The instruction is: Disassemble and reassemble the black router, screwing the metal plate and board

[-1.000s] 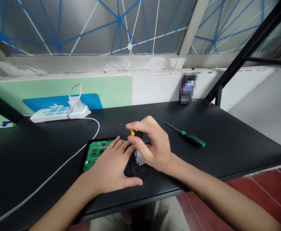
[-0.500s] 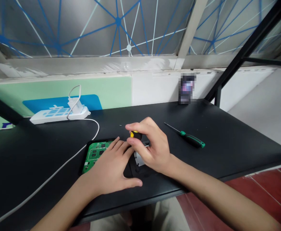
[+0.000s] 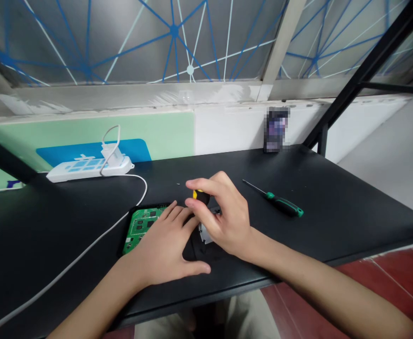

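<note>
My right hand (image 3: 225, 212) pinches the yellow-and-black handle of a screwdriver (image 3: 201, 196) between thumb and fingers. The tool stands roughly upright; its tip is hidden. Below it lies a grey metal plate (image 3: 206, 235), partly covered by both hands. My left hand (image 3: 169, 245) rests flat with fingers spread across a black casing (image 3: 124, 245) that holds a green circuit board (image 3: 141, 223). Its fingertips reach toward the plate, and its thumb points right, over the dark surface.
A green-and-black screwdriver (image 3: 284, 204) lies at the right on the black table (image 3: 319, 188). A white power strip (image 3: 89, 168) with a plug and a white cable (image 3: 68, 266) is at the left. A blurred upright object (image 3: 276, 129) stands by the wall.
The screwdriver handle has turned slightly in my right hand, showing less yellow. My left hand keeps its place. The whole view has shifted a little.
</note>
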Demonstrator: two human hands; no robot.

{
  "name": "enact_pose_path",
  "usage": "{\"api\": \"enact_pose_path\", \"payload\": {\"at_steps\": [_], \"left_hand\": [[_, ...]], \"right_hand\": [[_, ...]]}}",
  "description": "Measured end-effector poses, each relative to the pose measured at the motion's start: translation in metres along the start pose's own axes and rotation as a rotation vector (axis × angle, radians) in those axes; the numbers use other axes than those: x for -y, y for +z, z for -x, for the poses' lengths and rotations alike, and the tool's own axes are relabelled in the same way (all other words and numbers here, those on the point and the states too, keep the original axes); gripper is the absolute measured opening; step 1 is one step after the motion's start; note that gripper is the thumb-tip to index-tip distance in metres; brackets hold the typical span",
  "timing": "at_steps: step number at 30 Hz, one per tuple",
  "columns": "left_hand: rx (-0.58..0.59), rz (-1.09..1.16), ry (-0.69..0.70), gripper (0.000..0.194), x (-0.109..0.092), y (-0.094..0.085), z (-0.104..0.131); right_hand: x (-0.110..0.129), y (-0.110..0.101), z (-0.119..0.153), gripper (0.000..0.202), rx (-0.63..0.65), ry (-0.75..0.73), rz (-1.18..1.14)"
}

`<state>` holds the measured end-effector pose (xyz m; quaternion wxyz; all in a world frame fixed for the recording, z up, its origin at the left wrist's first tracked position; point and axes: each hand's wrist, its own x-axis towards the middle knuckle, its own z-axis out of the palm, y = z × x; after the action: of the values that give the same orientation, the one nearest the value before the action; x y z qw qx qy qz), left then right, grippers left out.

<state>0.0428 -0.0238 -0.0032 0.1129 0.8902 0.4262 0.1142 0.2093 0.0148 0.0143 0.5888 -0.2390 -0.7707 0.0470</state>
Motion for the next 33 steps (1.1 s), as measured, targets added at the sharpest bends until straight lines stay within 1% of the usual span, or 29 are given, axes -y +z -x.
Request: {"api": "enact_pose_path", "payload": {"at_steps": [5, 8, 11, 17, 19, 20, 22, 23, 24, 25, 26, 29, 31, 33], "left_hand": [[-0.001, 0.013, 0.003, 0.084, 0.0, 0.0, 0.0], [0.013, 0.02, -0.007, 0.078, 0.0, 0.0, 0.0], [0.018, 0.016, -0.019, 0.073, 0.0, 0.0, 0.0], [0.018, -0.022, -0.017, 0.089, 0.003, 0.001, 0.0], [0.006, -0.03, -0.008, 0.088, 0.004, 0.003, 0.001], [0.002, -0.036, -0.004, 0.088, 0.005, 0.003, 0.001], [0.001, -0.049, 0.0, 0.09, 0.006, 0.004, 0.002], [0.006, -0.055, -0.002, 0.091, 0.006, 0.005, 0.002], [0.015, -0.062, -0.007, 0.092, 0.006, 0.005, 0.003], [0.025, -0.067, -0.012, 0.093, 0.006, 0.005, 0.003], [0.034, -0.072, -0.016, 0.094, 0.006, 0.005, 0.003], [0.042, -0.073, -0.02, 0.094, 0.005, 0.004, 0.003], [0.038, -0.069, -0.019, 0.094, 0.004, 0.003, 0.002], [0.036, -0.075, -0.018, 0.094, 0.004, 0.003, 0.002]], "right_hand": [[0.002, 0.001, 0.0, 0.019, -0.002, -0.029, -0.001], [0.001, 0.0, 0.001, 0.019, 0.0, -0.077, -0.031], [-0.003, -0.003, 0.003, 0.024, 0.007, -0.109, -0.072], [-0.009, -0.009, 0.001, 0.041, 0.024, -0.05, -0.046], [-0.015, -0.015, -0.004, 0.044, -0.023, -0.008, -0.08], [-0.02, -0.019, -0.007, 0.044, -0.069, 0.032, -0.097], [-0.034, -0.031, -0.014, 0.047, -0.115, 0.191, -0.057], [-0.043, -0.037, -0.018, 0.048, -0.11, 0.249, -0.017], [-0.053, -0.043, -0.02, 0.044, -0.08, 0.309, 0.038], [-0.062, -0.048, -0.021, 0.037, -0.018, 0.369, 0.109], [-0.072, -0.053, -0.022, 0.031, 0.073, 0.428, 0.183], [-0.094, -0.057, -0.015, 0.028, 0.261, 0.559, 0.389], [-0.102, -0.055, -0.007, 0.03, 0.417, 0.586, 0.489], [-0.107, -0.051, 0.0, 0.03, 0.492, 0.592, 0.518]]}}
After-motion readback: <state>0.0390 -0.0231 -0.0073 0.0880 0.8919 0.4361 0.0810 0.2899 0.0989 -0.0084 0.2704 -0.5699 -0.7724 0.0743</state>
